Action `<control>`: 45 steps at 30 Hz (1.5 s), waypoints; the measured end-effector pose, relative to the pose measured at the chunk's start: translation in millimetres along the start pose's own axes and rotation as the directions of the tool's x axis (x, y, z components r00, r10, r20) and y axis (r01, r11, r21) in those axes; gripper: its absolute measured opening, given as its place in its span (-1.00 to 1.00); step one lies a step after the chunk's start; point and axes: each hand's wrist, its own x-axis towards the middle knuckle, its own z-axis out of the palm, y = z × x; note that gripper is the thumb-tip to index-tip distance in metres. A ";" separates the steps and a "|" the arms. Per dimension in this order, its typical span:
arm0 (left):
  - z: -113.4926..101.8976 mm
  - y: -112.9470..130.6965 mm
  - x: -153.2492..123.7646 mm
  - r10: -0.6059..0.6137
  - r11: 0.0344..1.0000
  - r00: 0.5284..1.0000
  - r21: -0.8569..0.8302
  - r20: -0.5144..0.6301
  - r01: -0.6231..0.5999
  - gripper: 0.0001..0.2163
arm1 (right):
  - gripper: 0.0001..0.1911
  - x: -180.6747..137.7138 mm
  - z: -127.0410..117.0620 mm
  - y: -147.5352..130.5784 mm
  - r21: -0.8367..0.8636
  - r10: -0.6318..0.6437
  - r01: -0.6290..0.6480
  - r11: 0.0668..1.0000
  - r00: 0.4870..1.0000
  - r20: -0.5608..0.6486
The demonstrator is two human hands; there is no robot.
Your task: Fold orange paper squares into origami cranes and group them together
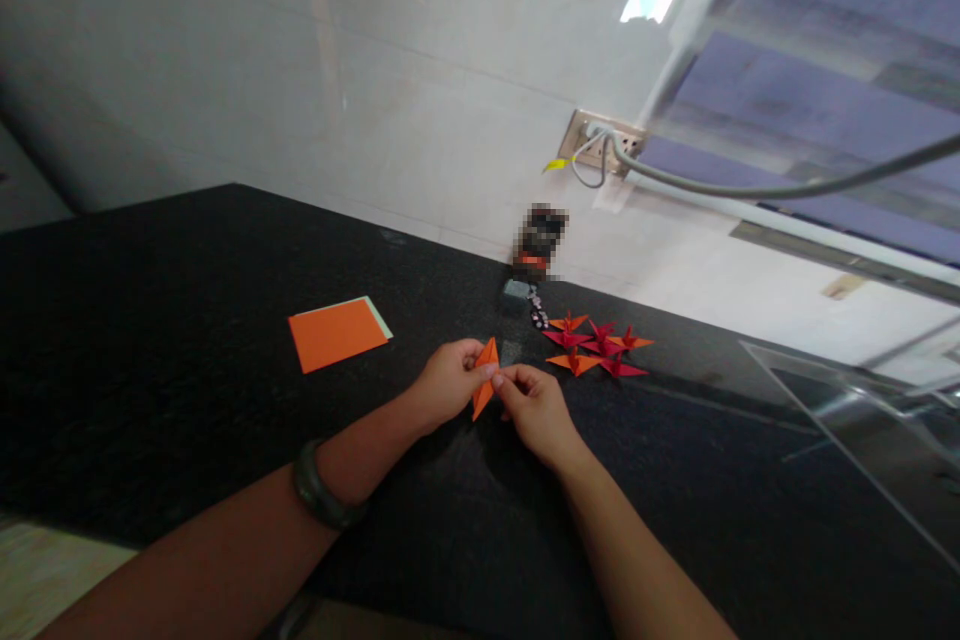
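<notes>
A folded orange origami paper (486, 398) is pinched between both hands above the dark counter, its pointed ends showing at top and bottom. My left hand (448, 382) grips it from the left, thumb lying across its face. On its right edge, the fingertips of my right hand (536, 410) are closed on the same paper. Beyond the right hand stand several folded paper cranes (576, 363), orange and red, in a close group. To the left lies a stack of orange paper sheets (339, 334), with a pale green sheet showing beneath.
A phone (541, 242), blurred out, leans against the tiled wall with a patterned strap by it. The black countertop (187, 350) runs to a steel sink (885, 440) at right. A grey cable (750, 188) hangs from the wall socket (581, 135).
</notes>
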 end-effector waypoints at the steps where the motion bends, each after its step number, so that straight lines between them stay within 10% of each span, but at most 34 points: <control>1: 0.1 0.3 -0.2 -0.004 1.000 1.000 -0.006 -0.002 0.004 -0.91 | -0.74 0.1 0.4 0.9 0.008 0.001 -0.001 1.000 1.000 0.008; 12: 0.4 -0.2 -1.4 -0.018 0.999 1.000 0.052 0.017 0.018 -0.85 | -0.80 0.7 8.0 3.1 0.060 0.085 -0.084 0.995 0.996 -0.029; 24: 1.8 4.4 -2.1 -0.048 0.999 0.998 0.004 0.037 0.048 -0.84 | -0.76 2.1 2.8 6.0 -0.270 -0.087 0.057 0.961 0.991 -0.102; 45: 2.0 3.9 -0.2 -0.073 0.989 0.994 -0.134 -0.079 0.062 -0.88 | -0.74 4.5 -3.6 -0.2 0.045 0.018 -0.010 0.999 0.980 -0.199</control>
